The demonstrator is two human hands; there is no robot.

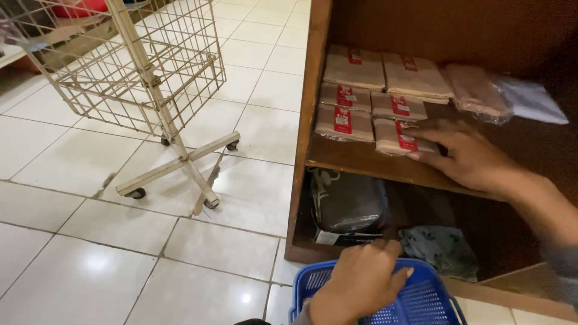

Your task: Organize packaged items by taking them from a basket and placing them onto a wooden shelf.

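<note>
Packets in beige wrap with red labels lie in rows on the upper wooden shelf, seen from the head camera. The right hand lies flat, fingers spread, its fingertips resting on the front-right packet near the shelf's front edge; it pinches nothing. A clear plastic bag sits toward the shelf's back right. The left hand hangs over the near rim of a blue basket, fingers curled loosely on the mesh; whether it grips is unclear. On the lower shelf lie a dark wrapped bundle and a patterned cloth. A wire rack on wheels stands on the tiled floor, well left.
</note>
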